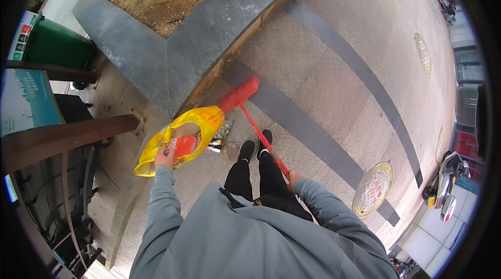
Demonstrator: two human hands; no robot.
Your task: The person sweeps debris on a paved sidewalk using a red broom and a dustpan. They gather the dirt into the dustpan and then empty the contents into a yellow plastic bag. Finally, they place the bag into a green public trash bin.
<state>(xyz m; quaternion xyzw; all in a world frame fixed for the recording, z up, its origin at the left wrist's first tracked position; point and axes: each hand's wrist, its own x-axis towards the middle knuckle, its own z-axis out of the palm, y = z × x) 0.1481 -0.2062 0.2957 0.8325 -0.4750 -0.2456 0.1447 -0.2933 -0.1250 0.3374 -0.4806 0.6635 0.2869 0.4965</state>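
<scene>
Here's the left hand (165, 158), fingers closed around the gathered rim of a yellow bag (211, 117). That grip sits at the near end, likely so the mouth gapes upward; inside, something orange-red (185, 146) shows, beside a greyish-brown piece that's hard to name.

Over on the other side, the right hand (294, 179) is wrapped around the top of a red broom (252, 121). Held by its end, the handle slants out past the shoes (265, 140), which probably gives reach without a deep bend. Its head is blurred right by the bag's far end, and whether the two touch, I can't tell.

Now look down: small scraps (216, 142) lie on the pavement (318, 96) between the bag and the feet. The bag hangs or rests close beside them, perhaps to keep everything within easy arm's length; its underside is hidden.

Just beyond runs the grey stone ledge (209, 39) of a planting bed, with a green bin (57, 44) off to the left.
</scene>
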